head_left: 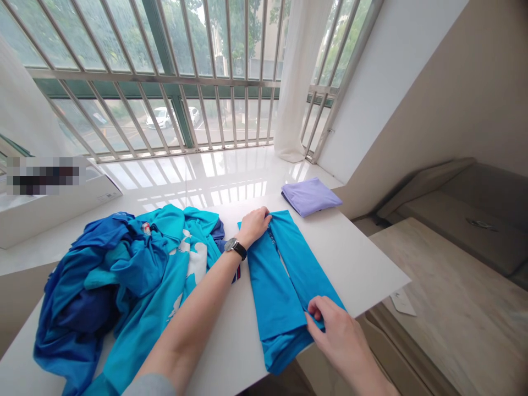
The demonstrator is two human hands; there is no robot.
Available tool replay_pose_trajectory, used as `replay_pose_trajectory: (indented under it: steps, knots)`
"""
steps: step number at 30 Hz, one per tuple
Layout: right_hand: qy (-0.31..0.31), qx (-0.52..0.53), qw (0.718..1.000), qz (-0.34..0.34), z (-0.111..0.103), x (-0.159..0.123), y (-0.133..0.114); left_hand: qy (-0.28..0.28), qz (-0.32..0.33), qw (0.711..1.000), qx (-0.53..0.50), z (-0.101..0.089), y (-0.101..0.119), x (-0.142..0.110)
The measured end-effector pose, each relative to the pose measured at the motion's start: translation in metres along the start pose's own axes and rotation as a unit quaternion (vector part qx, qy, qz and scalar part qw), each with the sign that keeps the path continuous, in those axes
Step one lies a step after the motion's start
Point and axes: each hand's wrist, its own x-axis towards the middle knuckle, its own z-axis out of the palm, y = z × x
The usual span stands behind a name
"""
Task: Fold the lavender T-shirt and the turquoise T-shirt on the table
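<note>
The right hand (pixel 336 335) is gripping the near end of a folded turquoise garment (pixel 280 291), its fingers curling over the edge, while the left hand (pixel 254 226), with a black wristwatch (pixel 236 248) on its wrist, is lying on the far end. Whether that hand is gripping the cloth is hard to tell. The garment's long axis is running straight away from the person, between the hands. To its left, a heap of blue clothing (pixel 124 275) is sprawling across the white table (pixel 363 275) — beyond are a folded lilac cloth (pixel 311 197) and a barred window (pixel 165 71).
</note>
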Motion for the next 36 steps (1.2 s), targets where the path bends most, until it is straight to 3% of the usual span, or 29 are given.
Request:
replay_pose_trajectory:
  steps: [8, 13, 18, 24, 28, 31, 34, 36]
  knots:
    - [0.002, 0.04, 0.998, -0.056, -0.007, 0.0, -0.007, 0.004, -0.037, 0.999, -0.024, 0.006, -0.001, 0.0]
    - [-0.059, 0.022, 0.996, -0.064, -0.015, 0.004, -0.008, 0.008, -0.036, 0.999, -0.031, 0.007, -0.002, -0.001]
    - [-0.129, 0.111, 0.983, -0.064, -0.035, 0.002, -0.016, 0.02, -0.031, 0.999, -0.04, 0.007, -0.002, -0.002]
    - [-0.046, 0.116, 0.991, -0.044, -0.038, 0.014, -0.028, 0.04, -0.028, 0.997, -0.052, -0.001, -0.004, -0.001]
    - [-0.078, 0.079, 0.99, -0.085, -0.026, 0.022, -0.031, 0.028, -0.009, 0.999, -0.035, -0.033, -0.015, -0.005]
    - [-0.088, 0.095, 0.988, -0.085, -0.023, 0.025, -0.014, -0.001, 0.019, 1.0, -0.01, -0.065, -0.017, -0.017]
    - [0.022, 0.057, 0.998, -0.02, -0.018, 0.03, 0.02, -0.038, 0.055, 0.997, 0.03, -0.079, -0.002, -0.037]
    - [0.08, 0.022, 0.996, 0.02, -0.011, 0.033, 0.041, -0.094, 0.069, 0.991, 0.06, -0.072, 0.013, -0.055]
